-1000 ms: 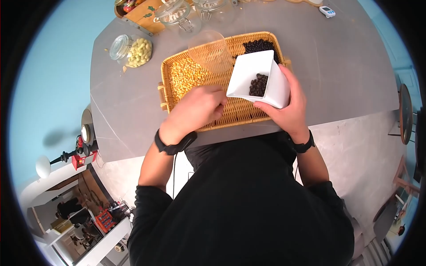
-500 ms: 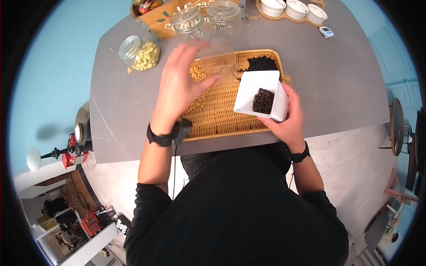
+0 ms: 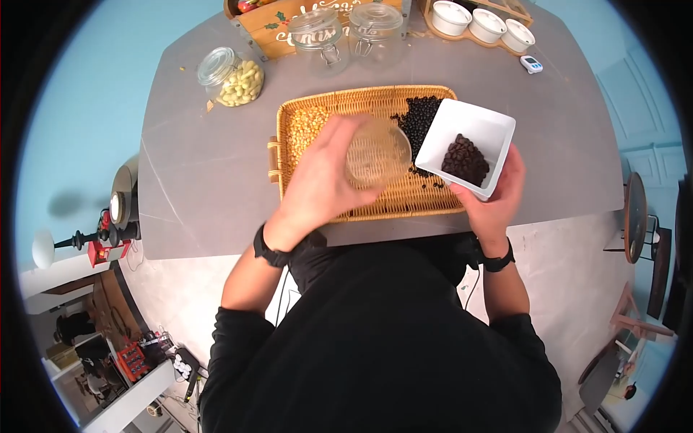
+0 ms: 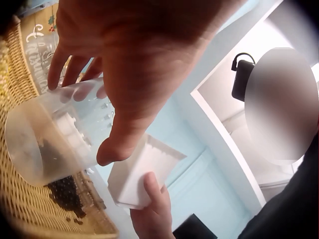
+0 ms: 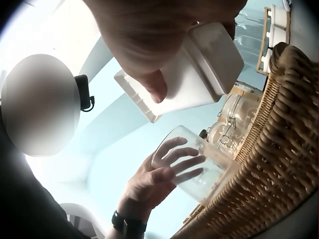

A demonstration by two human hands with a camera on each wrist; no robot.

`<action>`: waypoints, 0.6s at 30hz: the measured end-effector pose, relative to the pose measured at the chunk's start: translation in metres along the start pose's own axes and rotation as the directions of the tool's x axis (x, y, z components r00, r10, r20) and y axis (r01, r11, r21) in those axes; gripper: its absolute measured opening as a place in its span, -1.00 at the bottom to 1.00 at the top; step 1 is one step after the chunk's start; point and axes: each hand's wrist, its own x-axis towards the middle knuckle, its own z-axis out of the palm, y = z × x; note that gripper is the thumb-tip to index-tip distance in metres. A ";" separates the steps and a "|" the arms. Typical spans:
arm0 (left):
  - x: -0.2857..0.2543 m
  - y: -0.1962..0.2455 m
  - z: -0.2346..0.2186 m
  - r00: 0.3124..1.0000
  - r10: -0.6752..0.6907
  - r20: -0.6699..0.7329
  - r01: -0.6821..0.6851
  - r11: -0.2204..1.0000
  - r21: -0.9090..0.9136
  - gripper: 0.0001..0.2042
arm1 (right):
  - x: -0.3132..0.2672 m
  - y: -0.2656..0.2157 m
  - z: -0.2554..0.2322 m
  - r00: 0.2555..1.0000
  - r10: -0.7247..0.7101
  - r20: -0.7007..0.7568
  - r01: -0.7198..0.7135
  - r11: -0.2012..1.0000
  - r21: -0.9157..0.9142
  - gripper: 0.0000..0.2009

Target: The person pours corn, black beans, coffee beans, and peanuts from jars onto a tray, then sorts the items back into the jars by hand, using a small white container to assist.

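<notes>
In the head view my left hand [image 3: 321,177] grips a clear plastic cup [image 3: 381,153] over the middle of a wicker tray [image 3: 426,207]. The left wrist view shows thumb and fingers on opposite sides of the see-through cup [image 4: 30,144]. My right hand [image 3: 498,202] holds a white square container [image 3: 473,119] at the tray's right side, its mouth tilted up toward the head camera. Dark brown coffee beans [image 3: 465,160] lie inside it. Yellow corn kernels [image 3: 307,128] fill the tray's left end, and black beans [image 3: 420,119] are heaped at its right.
A glass jar of pale green beans [image 3: 242,83] stands left behind the tray. Two clip-lid glass jars [image 3: 317,47] stand in front of a wooden crate [image 3: 278,40] at the back. White lidded pots [image 3: 487,27] and a small timer [image 3: 531,64] are at the back right.
My left hand has gone from the tray's front to the cup behind, taken hold of it and drawn it nearer. My right hand has shifted the white container to the right.
</notes>
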 end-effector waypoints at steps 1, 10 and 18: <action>-0.008 0.001 0.004 1.000 -0.008 0.010 0.008 0.999 -0.052 -0.09 | 0.002 -0.003 -0.001 1.000 -0.004 0.008 0.005 1.000 -0.007 0.09; -0.029 -0.019 0.035 0.994 -0.056 -0.098 0.041 0.987 -0.153 -0.06 | 0.055 -0.049 0.000 0.886 -0.220 0.409 0.409 0.788 -0.461 -0.06; -0.025 -0.021 0.037 0.984 0.000 -0.179 -0.018 0.995 -0.096 -0.10 | 0.092 -0.080 0.019 0.697 -0.275 0.662 0.635 0.666 -0.391 -0.01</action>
